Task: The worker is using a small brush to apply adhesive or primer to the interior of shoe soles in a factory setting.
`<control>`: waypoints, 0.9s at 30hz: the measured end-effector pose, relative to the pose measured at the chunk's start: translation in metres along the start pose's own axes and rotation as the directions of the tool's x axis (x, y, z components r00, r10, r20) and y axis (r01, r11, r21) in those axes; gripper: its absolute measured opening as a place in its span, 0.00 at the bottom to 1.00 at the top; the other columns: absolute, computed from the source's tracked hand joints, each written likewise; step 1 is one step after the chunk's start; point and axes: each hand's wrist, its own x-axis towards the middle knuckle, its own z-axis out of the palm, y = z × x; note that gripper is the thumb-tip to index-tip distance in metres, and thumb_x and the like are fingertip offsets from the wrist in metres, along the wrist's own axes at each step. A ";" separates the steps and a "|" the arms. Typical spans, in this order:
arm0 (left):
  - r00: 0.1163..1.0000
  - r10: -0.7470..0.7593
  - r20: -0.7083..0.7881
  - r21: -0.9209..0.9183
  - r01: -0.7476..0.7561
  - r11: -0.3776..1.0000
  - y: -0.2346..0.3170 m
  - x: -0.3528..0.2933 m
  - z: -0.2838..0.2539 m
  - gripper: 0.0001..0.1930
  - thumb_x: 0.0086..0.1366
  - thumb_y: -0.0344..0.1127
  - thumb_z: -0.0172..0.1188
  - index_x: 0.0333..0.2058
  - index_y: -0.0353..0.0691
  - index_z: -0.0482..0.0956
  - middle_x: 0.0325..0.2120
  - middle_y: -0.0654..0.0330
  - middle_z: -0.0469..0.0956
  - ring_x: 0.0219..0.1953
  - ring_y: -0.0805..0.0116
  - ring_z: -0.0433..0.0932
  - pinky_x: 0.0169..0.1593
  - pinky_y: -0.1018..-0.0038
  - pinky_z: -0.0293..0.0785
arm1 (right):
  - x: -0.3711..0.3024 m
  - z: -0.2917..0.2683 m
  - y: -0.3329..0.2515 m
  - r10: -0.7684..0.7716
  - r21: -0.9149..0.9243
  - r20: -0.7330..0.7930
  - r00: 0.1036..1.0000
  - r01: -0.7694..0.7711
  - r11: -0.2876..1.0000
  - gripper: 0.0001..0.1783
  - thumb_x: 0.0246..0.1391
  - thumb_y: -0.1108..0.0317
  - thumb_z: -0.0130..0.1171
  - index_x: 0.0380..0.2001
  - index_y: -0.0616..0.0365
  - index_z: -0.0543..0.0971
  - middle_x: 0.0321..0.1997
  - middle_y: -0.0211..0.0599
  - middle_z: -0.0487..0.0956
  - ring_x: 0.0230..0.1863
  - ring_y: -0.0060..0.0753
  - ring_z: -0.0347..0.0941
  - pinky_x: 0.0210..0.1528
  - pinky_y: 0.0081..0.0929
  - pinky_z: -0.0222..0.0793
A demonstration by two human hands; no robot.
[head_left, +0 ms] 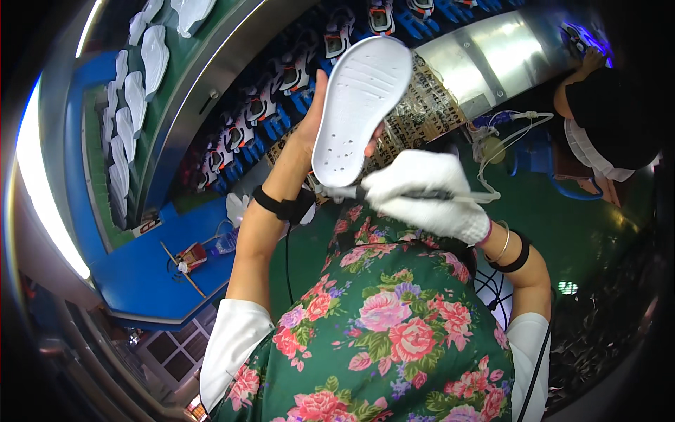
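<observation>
A white shoe sole is held up in front of me, its heel end toward my body. My bare left hand is closed round it from behind, thumb along the left edge and fingertips at the right edge. My right hand, in a white knitted glove, grips a slim brush with a dark handle. The brush's pale tip is at the sole's heel edge; whether it touches cannot be made out. A thin pale tube shows behind the glove, near the handle's rear end.
Shoe uppers on blue holders line the rack ahead. White soles lie on a green belt at left. A blue table carries a small red box and a bottle. White tubing hangs at right, near another person's arm.
</observation>
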 end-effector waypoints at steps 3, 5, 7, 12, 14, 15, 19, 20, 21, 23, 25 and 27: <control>0.883 0.239 -0.405 0.040 -0.243 0.969 -0.016 0.011 0.007 0.50 0.62 0.80 0.33 0.64 0.41 0.67 0.42 0.41 0.79 0.37 0.50 0.81 0.36 0.56 0.80 | 0.008 -0.017 0.003 0.222 0.161 -0.297 0.929 -0.181 0.970 0.09 0.50 0.77 0.68 0.37 0.63 0.86 0.39 0.37 0.86 0.40 0.23 0.82 0.45 0.24 0.78; 0.923 0.221 -0.315 -0.055 -0.251 0.967 -0.032 -0.006 -0.008 0.42 0.68 0.69 0.40 0.62 0.34 0.66 0.48 0.44 0.79 0.46 0.47 0.81 0.48 0.55 0.81 | 0.023 -0.024 -0.005 0.175 0.120 -0.374 0.911 -0.140 0.983 0.10 0.52 0.78 0.67 0.39 0.65 0.85 0.39 0.39 0.86 0.41 0.25 0.82 0.45 0.23 0.77; 0.927 0.292 -0.236 -0.051 -0.312 0.949 -0.046 0.001 -0.011 0.35 0.73 0.59 0.41 0.64 0.34 0.64 0.55 0.47 0.75 0.57 0.50 0.76 0.59 0.55 0.75 | 0.029 -0.030 0.005 0.008 -0.075 -0.374 0.927 -0.039 0.996 0.10 0.50 0.78 0.68 0.38 0.62 0.85 0.38 0.39 0.85 0.39 0.27 0.82 0.44 0.24 0.77; 0.827 0.206 -0.523 0.242 -0.088 0.966 -0.059 0.001 0.008 0.27 0.76 0.49 0.43 0.65 0.38 0.62 0.62 0.51 0.69 0.61 0.53 0.72 0.61 0.53 0.72 | 0.029 -0.052 0.011 -0.181 -0.394 -0.109 0.977 0.124 0.911 0.10 0.47 0.71 0.66 0.36 0.54 0.85 0.33 0.41 0.83 0.34 0.43 0.79 0.39 0.35 0.74; 0.901 0.117 -0.418 0.097 -0.084 0.992 -0.069 -0.019 -0.022 0.27 0.75 0.50 0.45 0.65 0.40 0.63 0.60 0.50 0.71 0.57 0.50 0.75 0.53 0.53 0.80 | 0.024 -0.047 0.014 -0.115 -0.386 -0.073 0.991 0.079 0.919 0.10 0.47 0.70 0.66 0.36 0.54 0.85 0.29 0.41 0.81 0.32 0.45 0.77 0.38 0.37 0.73; 0.951 0.137 -0.276 -0.123 -0.177 0.976 -0.074 -0.024 -0.033 0.26 0.75 0.50 0.46 0.64 0.41 0.64 0.59 0.50 0.72 0.56 0.49 0.76 0.48 0.53 0.83 | 0.025 -0.045 0.011 -0.144 -0.390 -0.060 0.988 0.109 0.914 0.11 0.47 0.70 0.66 0.37 0.54 0.86 0.32 0.42 0.82 0.35 0.46 0.79 0.39 0.36 0.74; 0.777 0.210 -0.594 -0.174 -0.379 0.909 -0.069 -0.010 0.003 0.36 0.69 0.66 0.44 0.62 0.42 0.69 0.61 0.51 0.71 0.60 0.46 0.72 0.62 0.47 0.69 | 0.018 -0.040 0.008 -0.257 -0.367 -0.157 0.954 0.185 0.911 0.13 0.46 0.74 0.68 0.39 0.55 0.86 0.38 0.43 0.84 0.39 0.44 0.81 0.44 0.35 0.77; 0.808 0.248 -0.534 -0.260 -0.436 0.862 -0.071 -0.007 0.002 0.37 0.68 0.63 0.44 0.64 0.38 0.66 0.62 0.45 0.69 0.62 0.44 0.69 0.67 0.51 0.61 | 0.016 -0.040 0.008 -0.278 -0.399 -0.155 0.948 0.198 0.895 0.13 0.46 0.74 0.68 0.38 0.56 0.86 0.38 0.42 0.84 0.38 0.43 0.81 0.43 0.34 0.77; 0.807 0.254 -0.534 -0.249 -0.437 0.864 -0.071 -0.004 0.008 0.37 0.68 0.63 0.44 0.64 0.38 0.66 0.62 0.45 0.69 0.62 0.44 0.69 0.67 0.51 0.61 | 0.015 -0.040 0.006 -0.300 -0.428 -0.153 0.941 0.211 0.879 0.13 0.45 0.74 0.69 0.38 0.56 0.86 0.38 0.41 0.85 0.37 0.41 0.81 0.41 0.33 0.77; 0.859 0.393 -0.327 -0.159 -0.460 0.873 -0.074 0.006 0.023 0.38 0.64 0.55 0.48 0.67 0.35 0.62 0.62 0.39 0.67 0.62 0.42 0.69 0.68 0.57 0.61 | 0.014 -0.041 0.003 -0.308 -0.412 -0.193 0.931 0.208 0.887 0.13 0.45 0.74 0.70 0.38 0.56 0.86 0.37 0.41 0.85 0.36 0.40 0.81 0.40 0.32 0.77; 0.894 0.395 -0.212 -0.213 -0.437 0.874 -0.075 0.017 0.022 0.45 0.54 0.52 0.52 0.69 0.34 0.57 0.64 0.36 0.63 0.64 0.41 0.66 0.69 0.55 0.61 | 0.015 -0.044 0.002 -0.313 -0.392 -0.229 0.922 0.207 0.896 0.13 0.44 0.74 0.70 0.37 0.57 0.86 0.37 0.40 0.85 0.34 0.39 0.81 0.39 0.32 0.77; 0.879 0.430 -0.208 -0.094 -0.455 0.885 -0.078 0.024 0.025 0.46 0.58 0.56 0.53 0.70 0.36 0.54 0.66 0.38 0.61 0.65 0.42 0.65 0.69 0.54 0.60 | 0.014 -0.047 -0.001 -0.270 -0.388 -0.322 0.908 0.133 0.912 0.10 0.43 0.76 0.71 0.32 0.58 0.86 0.34 0.38 0.85 0.33 0.37 0.81 0.36 0.30 0.76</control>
